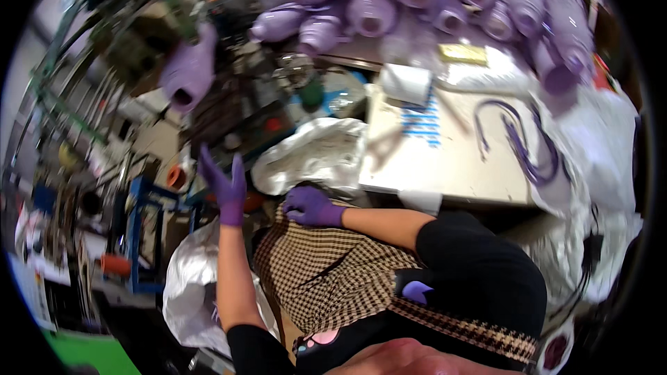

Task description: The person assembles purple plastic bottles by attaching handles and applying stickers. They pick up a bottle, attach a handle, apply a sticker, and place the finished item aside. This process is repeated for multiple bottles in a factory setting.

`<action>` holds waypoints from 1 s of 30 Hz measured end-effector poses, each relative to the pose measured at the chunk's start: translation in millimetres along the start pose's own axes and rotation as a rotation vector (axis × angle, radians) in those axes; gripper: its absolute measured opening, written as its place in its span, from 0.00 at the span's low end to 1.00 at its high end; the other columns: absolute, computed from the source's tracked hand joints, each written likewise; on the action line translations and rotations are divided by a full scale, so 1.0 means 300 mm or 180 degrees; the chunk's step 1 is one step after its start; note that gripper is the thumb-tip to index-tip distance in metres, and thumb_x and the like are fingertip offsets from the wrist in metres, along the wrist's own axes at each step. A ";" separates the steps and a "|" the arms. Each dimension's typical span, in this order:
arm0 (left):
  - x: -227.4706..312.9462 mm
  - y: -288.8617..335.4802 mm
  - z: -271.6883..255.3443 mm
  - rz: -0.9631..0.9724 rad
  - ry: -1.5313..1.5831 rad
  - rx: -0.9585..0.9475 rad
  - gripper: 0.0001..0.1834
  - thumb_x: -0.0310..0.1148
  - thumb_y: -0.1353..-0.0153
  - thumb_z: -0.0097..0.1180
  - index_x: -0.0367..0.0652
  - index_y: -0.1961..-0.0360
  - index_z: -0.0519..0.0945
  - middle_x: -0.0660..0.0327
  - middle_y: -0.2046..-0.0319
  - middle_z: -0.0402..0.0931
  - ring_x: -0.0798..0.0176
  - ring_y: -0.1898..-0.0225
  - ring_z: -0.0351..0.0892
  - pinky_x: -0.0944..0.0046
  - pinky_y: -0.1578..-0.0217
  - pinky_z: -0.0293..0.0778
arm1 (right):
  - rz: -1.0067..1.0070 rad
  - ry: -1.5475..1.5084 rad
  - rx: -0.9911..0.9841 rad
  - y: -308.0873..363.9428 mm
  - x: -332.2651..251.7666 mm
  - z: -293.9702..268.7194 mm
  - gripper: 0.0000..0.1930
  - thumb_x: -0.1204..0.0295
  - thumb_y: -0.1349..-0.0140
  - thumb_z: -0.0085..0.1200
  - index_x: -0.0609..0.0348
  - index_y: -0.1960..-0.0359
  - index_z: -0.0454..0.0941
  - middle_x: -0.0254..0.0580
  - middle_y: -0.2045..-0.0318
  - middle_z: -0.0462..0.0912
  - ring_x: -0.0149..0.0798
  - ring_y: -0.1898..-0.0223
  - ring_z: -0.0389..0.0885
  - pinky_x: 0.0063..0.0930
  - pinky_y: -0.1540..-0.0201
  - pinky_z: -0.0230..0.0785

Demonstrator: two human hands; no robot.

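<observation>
My left hand [226,187], in a purple glove, reaches forward with fingers spread and nothing in it. It is nearest the machine, below a purple plastic bottle [191,73] whose dark round opening faces me. My right hand [310,206], gloved the same way, is closed with its fingers curled, against the checked apron [333,257] on my lap. Whether anything is inside those fingers is hidden. A dark edge shows just behind the right hand. Between the machine and the white table lies an open white plastic bag [316,156].
Several purple bottles [372,14] are heaped at the far side. The white table [451,167] carries a roll of white labels [406,85], a blue-striped strip [422,121] and purple cords [521,139]. A white sack [194,292] stands at my left, by a blue metal frame [139,236].
</observation>
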State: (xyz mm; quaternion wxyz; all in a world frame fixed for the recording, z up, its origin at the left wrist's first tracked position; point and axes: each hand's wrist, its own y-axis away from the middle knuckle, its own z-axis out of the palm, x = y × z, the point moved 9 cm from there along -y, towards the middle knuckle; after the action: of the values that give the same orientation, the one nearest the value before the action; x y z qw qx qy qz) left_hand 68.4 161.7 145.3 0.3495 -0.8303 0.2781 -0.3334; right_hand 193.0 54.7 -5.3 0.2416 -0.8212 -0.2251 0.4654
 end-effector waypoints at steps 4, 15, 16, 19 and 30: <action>-0.145 0.417 0.102 -0.0203 -0.0134 -0.0791 0.38 0.40 0.39 0.66 0.36 0.31 0.65 0.42 0.33 0.64 0.40 0.31 0.60 0.46 0.32 0.56 | 0.0142 0.0056 0.0013 0.001 -0.011 -0.013 0.08 0.63 0.47 0.59 0.53 0.72 0.82 0.44 0.69 0.80 0.51 0.63 0.80 0.45 0.58 0.71; -0.207 0.453 0.068 -0.1347 0.1670 -0.0474 0.16 0.32 0.31 0.59 0.34 0.47 0.77 0.55 0.52 0.81 0.61 0.51 0.81 0.63 0.47 0.74 | 0.0052 0.0223 -0.0001 0.008 -0.036 -0.012 0.06 0.66 0.46 0.60 0.53 0.70 0.81 0.43 0.67 0.79 0.50 0.62 0.79 0.43 0.56 0.71; -0.217 0.459 0.079 -0.1260 0.1577 -0.0471 0.14 0.32 0.31 0.59 0.35 0.49 0.78 0.56 0.53 0.81 0.61 0.52 0.81 0.64 0.47 0.74 | -0.0008 0.0212 0.0035 0.008 -0.035 -0.007 0.07 0.66 0.46 0.60 0.53 0.70 0.81 0.43 0.67 0.80 0.50 0.62 0.79 0.44 0.56 0.71; -0.128 0.407 0.077 -0.0611 0.0830 -0.0448 0.10 0.32 0.33 0.58 0.37 0.56 0.83 0.54 0.60 0.83 0.55 0.55 0.81 0.60 0.50 0.74 | -0.0033 0.0268 0.0012 0.001 -0.015 -0.002 0.07 0.66 0.46 0.60 0.55 0.70 0.82 0.44 0.69 0.80 0.51 0.62 0.80 0.45 0.57 0.72; -0.071 0.404 0.140 -0.0850 0.0906 -0.0840 0.10 0.34 0.37 0.60 0.39 0.59 0.84 0.51 0.61 0.82 0.50 0.57 0.83 0.59 0.55 0.76 | -0.0060 0.0413 -0.0102 -0.012 -0.025 0.017 0.08 0.65 0.47 0.63 0.52 0.68 0.80 0.42 0.69 0.78 0.48 0.62 0.79 0.40 0.56 0.71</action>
State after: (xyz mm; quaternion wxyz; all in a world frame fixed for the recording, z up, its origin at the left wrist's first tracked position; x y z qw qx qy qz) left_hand 58.8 120.2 22.3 0.1480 -0.8428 0.2535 -0.4512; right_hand 184.7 54.0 -0.5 0.2469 -0.8512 -0.2241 0.4053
